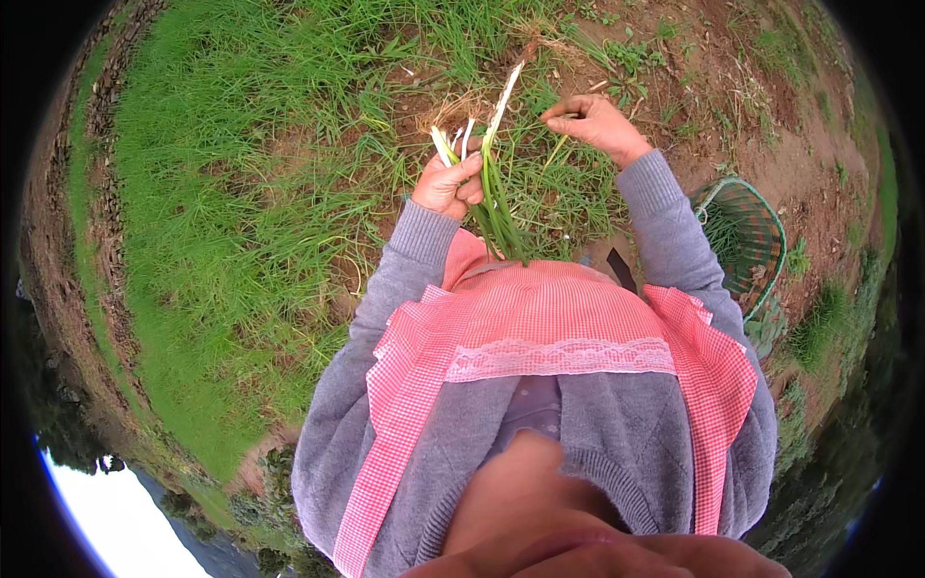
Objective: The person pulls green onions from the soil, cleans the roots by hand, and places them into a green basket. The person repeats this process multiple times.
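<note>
My left hand (449, 182) grips a small bunch of green onions (493, 199). Their white stalks and brown stringy roots point away from me, and the green leaves hang down towards my apron. One longer white stalk (505, 103) sticks out beyond the others, its root end close to the brown soil in the picture. To the right, my right hand (598, 128) is held apart from the bunch with thumb and forefinger pinched together. A thin yellowish leaf strip (556, 152) trails from beneath that thumb; its upper end is hidden by the hand.
A woven basket (772, 249) with a green rim stands on the soil to my right, with green leaves (723, 231) inside. Dense grass-like green plants (217, 217) spread across the left. Bare brown soil (788, 166) with scattered weeds lies at right. My red checked apron (549, 303) fills the near middle.
</note>
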The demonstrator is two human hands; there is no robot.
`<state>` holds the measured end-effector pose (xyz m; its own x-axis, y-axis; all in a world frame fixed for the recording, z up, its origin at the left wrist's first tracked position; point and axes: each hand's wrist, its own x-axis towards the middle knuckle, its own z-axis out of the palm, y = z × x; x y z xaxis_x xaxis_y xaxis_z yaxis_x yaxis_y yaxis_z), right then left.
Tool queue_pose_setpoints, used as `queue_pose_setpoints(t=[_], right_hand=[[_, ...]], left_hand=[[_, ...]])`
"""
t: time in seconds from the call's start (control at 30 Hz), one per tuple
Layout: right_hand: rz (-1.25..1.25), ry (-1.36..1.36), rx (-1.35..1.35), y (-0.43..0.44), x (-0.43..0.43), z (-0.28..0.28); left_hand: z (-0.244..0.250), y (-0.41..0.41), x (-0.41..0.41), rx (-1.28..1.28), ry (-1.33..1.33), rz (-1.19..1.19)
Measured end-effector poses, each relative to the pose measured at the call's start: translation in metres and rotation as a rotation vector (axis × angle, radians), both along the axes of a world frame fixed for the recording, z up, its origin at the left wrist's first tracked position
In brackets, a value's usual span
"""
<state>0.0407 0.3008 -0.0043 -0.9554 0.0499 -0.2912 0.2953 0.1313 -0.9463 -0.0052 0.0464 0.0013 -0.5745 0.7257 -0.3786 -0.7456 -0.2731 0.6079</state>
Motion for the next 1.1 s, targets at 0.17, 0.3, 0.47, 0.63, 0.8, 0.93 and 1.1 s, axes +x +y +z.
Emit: queue_pose_setpoints(t=[0.17,0.3,0.47,0.63,0.8,0.93,1.1], right_hand=[[0.034,0.031,-0.398,-0.047,-0.001,0.015],[-0.016,0.069,-0.274,-0.046,-0.001,0.027],[-0.155,0.159,-0.069,-0.051,-0.001,0.022],[-0.231,0.211,0.181,-0.059,-0.008,0.013],[-0.294,0.202,0.218,-0.07,-0.008,0.029],[-0.344,0.223,0.265,-0.073,-0.009,0.03],[-0.343,0.261,0.141,-0.073,-0.01,0.032]], left_hand=[[-0.002,0.007,-0.002,-0.01,-0.004,-0.034],[0.001,0.013,0.003,-0.091,0.03,0.004],[0.003,0.026,0.009,-0.279,0.328,0.295],[0.017,0.049,0.028,-0.44,0.627,0.515],[0.002,0.056,0.021,-0.453,0.741,0.579],[0.003,0.058,0.018,-0.46,0.713,0.605],[0.01,0.056,0.015,-0.452,0.586,0.573]])
